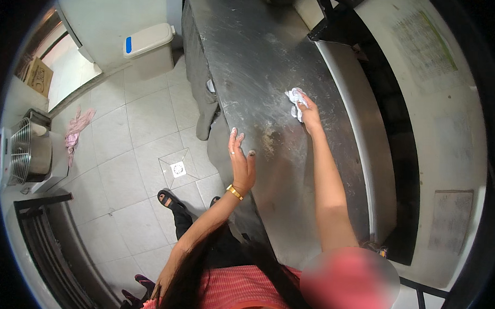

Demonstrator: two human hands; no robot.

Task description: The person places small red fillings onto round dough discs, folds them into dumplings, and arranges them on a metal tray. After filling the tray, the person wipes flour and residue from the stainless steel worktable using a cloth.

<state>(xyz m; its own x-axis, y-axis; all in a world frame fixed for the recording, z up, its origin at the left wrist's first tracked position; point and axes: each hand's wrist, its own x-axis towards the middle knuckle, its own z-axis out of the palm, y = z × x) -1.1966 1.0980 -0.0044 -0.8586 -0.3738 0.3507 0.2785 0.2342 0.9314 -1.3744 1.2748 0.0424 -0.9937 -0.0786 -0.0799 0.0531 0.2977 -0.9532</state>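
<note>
Cloth (294,96) on table (251,51), right of bin (155,58)

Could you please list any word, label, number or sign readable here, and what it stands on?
Cardboard box: dark printed lettering, not copied here.
Upper paper sheet at right: print too small to read.
Lower paper sheet at right: too faint and blurred to read.
Blue patch on the lidded bin: no readable text.
</note>
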